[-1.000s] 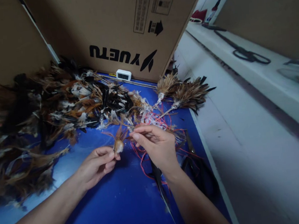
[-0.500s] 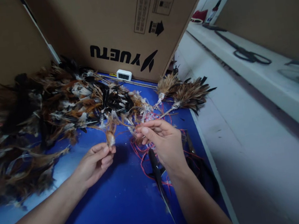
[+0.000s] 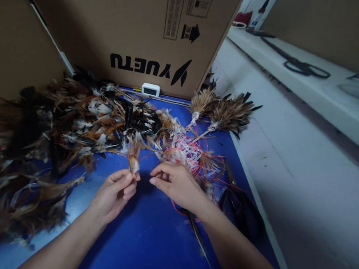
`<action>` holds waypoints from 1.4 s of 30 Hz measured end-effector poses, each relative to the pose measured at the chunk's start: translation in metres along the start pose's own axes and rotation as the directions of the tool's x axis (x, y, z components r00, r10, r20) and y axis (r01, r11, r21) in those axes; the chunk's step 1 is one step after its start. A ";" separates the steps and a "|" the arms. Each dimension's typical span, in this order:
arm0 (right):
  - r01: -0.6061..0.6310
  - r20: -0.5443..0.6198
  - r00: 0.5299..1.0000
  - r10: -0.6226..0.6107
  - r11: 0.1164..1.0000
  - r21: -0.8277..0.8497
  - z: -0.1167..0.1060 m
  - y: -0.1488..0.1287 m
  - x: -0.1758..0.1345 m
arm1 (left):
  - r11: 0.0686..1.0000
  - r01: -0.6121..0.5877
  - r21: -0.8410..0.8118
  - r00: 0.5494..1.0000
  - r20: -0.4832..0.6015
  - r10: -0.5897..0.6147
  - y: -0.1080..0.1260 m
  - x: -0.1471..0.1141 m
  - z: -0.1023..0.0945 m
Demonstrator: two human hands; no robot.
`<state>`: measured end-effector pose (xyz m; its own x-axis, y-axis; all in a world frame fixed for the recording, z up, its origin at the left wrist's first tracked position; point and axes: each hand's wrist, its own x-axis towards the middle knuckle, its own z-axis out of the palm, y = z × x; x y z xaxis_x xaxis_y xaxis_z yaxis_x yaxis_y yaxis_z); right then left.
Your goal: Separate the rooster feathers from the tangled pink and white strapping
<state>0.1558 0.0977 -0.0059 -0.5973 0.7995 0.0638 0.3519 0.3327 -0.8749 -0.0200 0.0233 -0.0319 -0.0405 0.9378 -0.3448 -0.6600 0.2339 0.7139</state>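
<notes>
A small tuft of brown feathers with a white fluffy base (image 3: 133, 164) stands upright in the pinched fingertips of my left hand (image 3: 117, 193). Just to the right of it is my right hand (image 3: 179, 185), thumb and forefinger a little apart, with nothing visible between them. The two hands do not touch. Tangled red and white string (image 3: 189, 150) lies behind my right hand, partly covered by it. A long dark feather (image 3: 198, 234) with a pale quill rests on the blue tabletop (image 3: 130, 249), partly under my right wrist.
A big heap of brown and black feathers (image 3: 95, 117) spreads across the back left. Two feather dusters (image 3: 231, 114) lie at the back right. Dark-handled scissors (image 3: 233, 201) rest near the right edge. A cardboard box (image 3: 144, 28) and a small white digital display (image 3: 150, 89) stand behind.
My right hand has come left and slightly down from the string pile towards the left hand, uncovering more string. The left hand keeps hold of the feather tuft, almost still.
</notes>
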 end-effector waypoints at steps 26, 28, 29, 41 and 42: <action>0.050 0.028 0.997 -0.076 0.846 0.531 0.015 0.000 0.005 | 0.945 0.027 0.326 0.994 0.094 -0.061 -0.004 -0.003 0.001; 0.052 0.043 0.995 -0.090 0.839 0.541 0.015 0.001 0.005 | 0.946 0.033 0.322 0.993 0.101 -0.069 -0.004 -0.003 0.001; 0.051 0.053 0.994 -0.096 0.835 0.548 0.015 0.001 0.005 | 0.948 0.036 0.317 0.991 0.108 -0.073 -0.005 -0.003 0.000; 0.060 0.071 0.990 -0.119 0.833 0.550 0.013 0.002 0.004 | 0.973 0.127 0.194 0.970 0.181 -0.162 -0.007 -0.002 -0.001; 0.062 0.076 0.989 -0.124 0.831 0.553 0.013 0.002 0.004 | 0.973 0.136 0.184 0.967 0.190 -0.171 -0.008 -0.003 -0.001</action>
<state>0.1447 0.0954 -0.0137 -0.6893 0.7117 0.1357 -0.1430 0.0500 -0.9885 -0.0158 0.0186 -0.0373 0.2161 0.9153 -0.3400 -0.5099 0.4027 0.7602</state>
